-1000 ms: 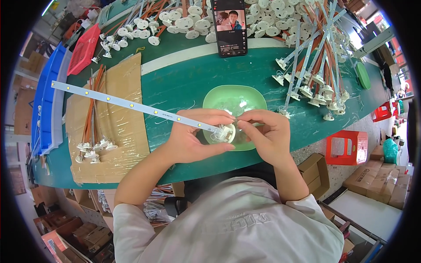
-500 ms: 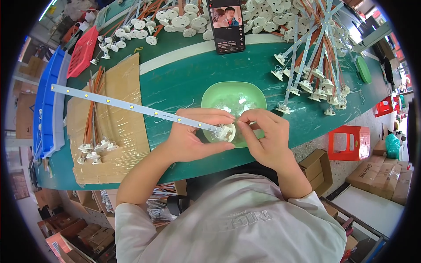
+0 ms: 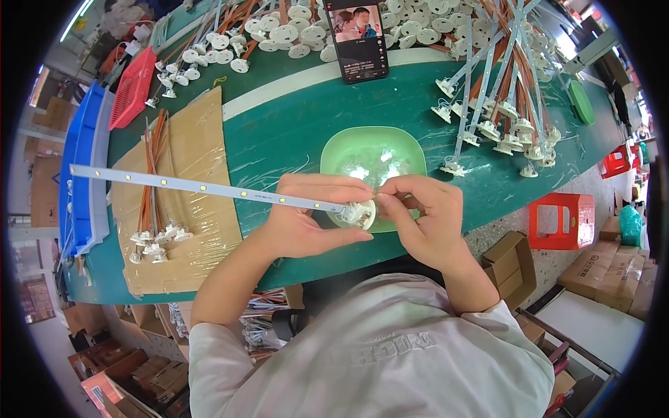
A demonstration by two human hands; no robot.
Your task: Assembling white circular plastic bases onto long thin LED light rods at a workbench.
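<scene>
My left hand (image 3: 298,217) is closed around a round white lamp base (image 3: 362,214), its open side facing right. From that base a narrow LED strip (image 3: 202,189) with yellow chips sticks out to the left, above the cardboard. My right hand (image 3: 423,212) pinches at the upper rim of the base with thumb and forefinger. Whatever lies between those fingertips is too small to make out. Beneath both hands stands a light green plastic bowl (image 3: 336,144) with small clear pieces in it.
On the green table lie a cardboard sheet (image 3: 198,150) with wired bases, a phone (image 3: 357,42), and heaps of white discs (image 3: 282,33). LED strips with bases (image 3: 498,104) pile up at right. A blue tray (image 3: 87,174) and red basket (image 3: 132,90) line the left; a red stool (image 3: 561,221) stands right.
The LED strip's free end has swung downward, so the strip lies flatter. The white base has turned slightly in my left hand. My right fingers keep their pinch at its rim.
</scene>
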